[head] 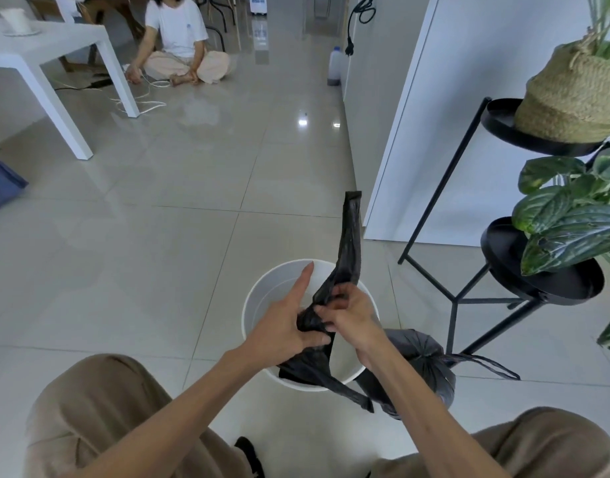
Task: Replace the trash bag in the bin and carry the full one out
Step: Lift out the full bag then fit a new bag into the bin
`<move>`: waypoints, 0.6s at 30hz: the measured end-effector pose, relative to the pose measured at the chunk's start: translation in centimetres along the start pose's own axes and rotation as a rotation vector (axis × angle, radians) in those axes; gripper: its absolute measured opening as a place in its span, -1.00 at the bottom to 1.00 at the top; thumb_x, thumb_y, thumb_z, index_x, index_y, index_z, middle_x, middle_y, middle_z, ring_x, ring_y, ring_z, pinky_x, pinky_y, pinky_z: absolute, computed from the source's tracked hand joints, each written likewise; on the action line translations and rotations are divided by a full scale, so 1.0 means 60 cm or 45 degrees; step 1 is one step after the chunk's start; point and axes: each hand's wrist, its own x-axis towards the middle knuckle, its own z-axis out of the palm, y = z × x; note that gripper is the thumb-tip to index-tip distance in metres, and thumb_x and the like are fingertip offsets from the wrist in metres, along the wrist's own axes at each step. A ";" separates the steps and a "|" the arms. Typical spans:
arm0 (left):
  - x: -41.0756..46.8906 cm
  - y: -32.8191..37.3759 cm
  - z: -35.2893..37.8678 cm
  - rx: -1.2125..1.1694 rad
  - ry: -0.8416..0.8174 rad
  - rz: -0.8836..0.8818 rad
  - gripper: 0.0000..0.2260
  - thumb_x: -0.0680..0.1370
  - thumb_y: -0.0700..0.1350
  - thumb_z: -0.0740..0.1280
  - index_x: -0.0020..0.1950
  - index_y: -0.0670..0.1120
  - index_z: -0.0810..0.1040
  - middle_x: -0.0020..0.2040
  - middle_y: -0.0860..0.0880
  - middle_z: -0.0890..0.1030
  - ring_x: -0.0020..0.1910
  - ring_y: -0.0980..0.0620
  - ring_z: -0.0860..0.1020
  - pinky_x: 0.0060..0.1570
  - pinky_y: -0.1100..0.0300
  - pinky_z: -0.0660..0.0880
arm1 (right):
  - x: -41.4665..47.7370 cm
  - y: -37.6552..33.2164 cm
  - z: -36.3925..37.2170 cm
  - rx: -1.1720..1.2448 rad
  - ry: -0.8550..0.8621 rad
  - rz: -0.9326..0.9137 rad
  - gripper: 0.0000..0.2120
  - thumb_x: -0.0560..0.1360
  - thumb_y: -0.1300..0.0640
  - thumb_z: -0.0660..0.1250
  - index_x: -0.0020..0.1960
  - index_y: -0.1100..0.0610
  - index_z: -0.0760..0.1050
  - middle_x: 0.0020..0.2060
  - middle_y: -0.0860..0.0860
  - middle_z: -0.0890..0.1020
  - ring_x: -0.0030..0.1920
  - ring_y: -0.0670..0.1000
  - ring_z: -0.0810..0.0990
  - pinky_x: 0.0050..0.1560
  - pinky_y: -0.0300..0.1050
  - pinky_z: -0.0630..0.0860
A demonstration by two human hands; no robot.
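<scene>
A round white bin [262,291] stands on the tiled floor right in front of me, bare inside. Over its opening I hold a crumpled fresh black trash bag [348,246]; one handle strip sticks up and another part hangs down over the near rim. My left hand [286,322] grips the bunched middle with the index finger pointing forward. My right hand [348,315] pinches the same bag just to the right. The full black bag [424,353], tied at the top, sits on the floor against the bin's right side.
A black metal plant stand [469,298] with leafy plants and a woven basket pot [572,94] stands to the right, next to a white wall panel. A white table [65,46] is at far left. A person sits on the floor behind it among white cables.
</scene>
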 end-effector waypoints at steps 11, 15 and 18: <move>-0.008 -0.025 -0.011 0.033 0.439 0.049 -0.45 0.63 -0.25 0.21 0.52 0.25 0.32 -0.43 0.06 0.53 -0.46 0.17 0.43 -0.26 0.35 0.46 | 0.016 0.021 -0.009 -0.385 0.245 -0.141 -0.78 0.40 0.43 0.33 -0.19 0.14 0.42 -0.23 0.19 0.62 -0.18 0.17 0.64 -0.10 -0.01 0.65; -0.014 -0.029 -0.015 0.401 0.107 0.262 -0.63 0.57 -0.31 0.25 0.21 0.03 0.70 0.07 0.09 0.74 0.07 0.10 0.68 0.16 0.14 0.57 | 0.023 0.013 -0.026 -0.587 0.337 -0.192 -0.68 0.48 0.41 0.21 -0.24 0.04 0.55 -0.18 0.00 0.62 -0.27 -0.02 0.55 -0.26 -0.33 0.43; -0.004 -0.010 -0.020 0.861 -0.063 0.145 -0.60 0.58 -0.23 0.18 0.32 0.07 0.62 0.16 -0.01 0.70 0.13 -0.11 0.62 0.07 0.11 0.55 | 0.020 0.012 -0.023 -0.747 0.406 -0.311 -0.96 0.48 0.20 0.39 -0.11 0.08 0.58 -0.11 -0.01 0.60 -0.18 -0.01 0.53 -0.13 -0.20 0.47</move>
